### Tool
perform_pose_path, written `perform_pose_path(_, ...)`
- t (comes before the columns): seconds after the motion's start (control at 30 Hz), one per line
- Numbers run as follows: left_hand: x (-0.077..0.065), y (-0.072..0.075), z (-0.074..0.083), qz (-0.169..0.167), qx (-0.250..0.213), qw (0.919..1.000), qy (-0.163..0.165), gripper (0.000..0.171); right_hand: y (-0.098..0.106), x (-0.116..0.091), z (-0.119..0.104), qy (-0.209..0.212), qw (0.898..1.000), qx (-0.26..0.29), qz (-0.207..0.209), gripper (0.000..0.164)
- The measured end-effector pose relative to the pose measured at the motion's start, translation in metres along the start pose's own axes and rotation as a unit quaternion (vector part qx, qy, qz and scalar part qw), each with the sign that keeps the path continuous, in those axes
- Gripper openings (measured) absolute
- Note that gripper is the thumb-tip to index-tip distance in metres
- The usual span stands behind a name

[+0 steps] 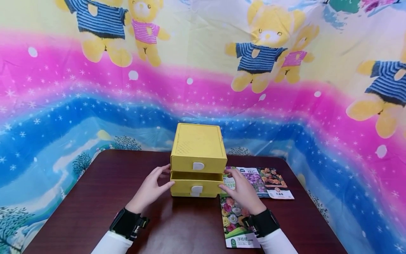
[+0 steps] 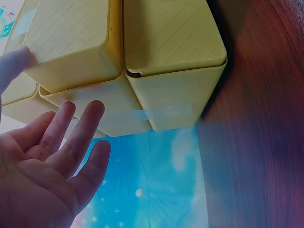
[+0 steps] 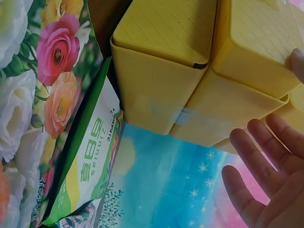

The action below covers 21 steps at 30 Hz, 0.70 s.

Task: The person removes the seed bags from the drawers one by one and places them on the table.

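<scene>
A yellow drawer box (image 1: pixel 200 141) stands on the table, and its middle drawer (image 1: pixel 184 188) is partly pulled out, with a white tab (image 1: pixel 196 189) on its front. My left hand (image 1: pixel 150 192) is at the drawer's left front corner. In the left wrist view its thumb (image 2: pixel 14 66) touches the drawer front, while the loosely extended fingers lie beside the box. My right hand (image 1: pixel 242 192) mirrors this at the right corner, its thumb (image 3: pixel 298 64) against the drawer front and the other fingers extended. The drawer's inside is mostly hidden in shadow.
Several flower seed packets lie right of the box: a zinnia packet (image 3: pixel 92 166), a purple-flower packet (image 1: pixel 257 181), an orange-flower packet (image 1: pixel 274 178) and a rose-like one (image 1: pixel 233 218) nearer the front, partly under my right wrist. A printed cloth (image 1: pixel 196 88) hangs behind the table (image 1: pixel 111 183).
</scene>
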<state>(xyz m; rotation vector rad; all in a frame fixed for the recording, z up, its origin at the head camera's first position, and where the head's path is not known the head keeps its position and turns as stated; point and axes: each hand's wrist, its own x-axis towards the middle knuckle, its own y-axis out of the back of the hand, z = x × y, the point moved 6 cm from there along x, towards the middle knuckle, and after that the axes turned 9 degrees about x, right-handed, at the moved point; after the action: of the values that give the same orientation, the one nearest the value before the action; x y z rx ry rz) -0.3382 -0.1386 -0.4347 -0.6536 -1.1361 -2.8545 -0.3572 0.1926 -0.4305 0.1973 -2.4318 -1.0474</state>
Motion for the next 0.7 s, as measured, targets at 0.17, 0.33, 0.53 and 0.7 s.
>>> perform_pose_path(0.17, 0.004, -0.001, 0.000, 0.013, 0.011, 0.9999, -0.002, 0.064, 0.000, 0.003, 0.001, 0.007, 1.000, -0.002, 0.011, 0.063)
perform_pose_path(0.33, 0.007, -0.002, 0.000, 0.023, 0.006, 0.9997, -0.007, 0.063, -0.001, 0.004, 0.000, 0.008, 1.000, -0.001, 0.013, 0.059)
perform_pose_path(0.53, 0.009, -0.003, -0.001, 0.031, 0.003, 0.9995, -0.003, 0.060, -0.002, 0.008, 0.002, 0.004, 1.000, -0.006, 0.015, 0.056)
perform_pose_path(0.7, 0.010, -0.004, -0.002, 0.035, 0.002, 0.9993, 0.013, 0.057, -0.005, 0.011, 0.004, -0.004, 1.000, -0.001, 0.014, 0.056)
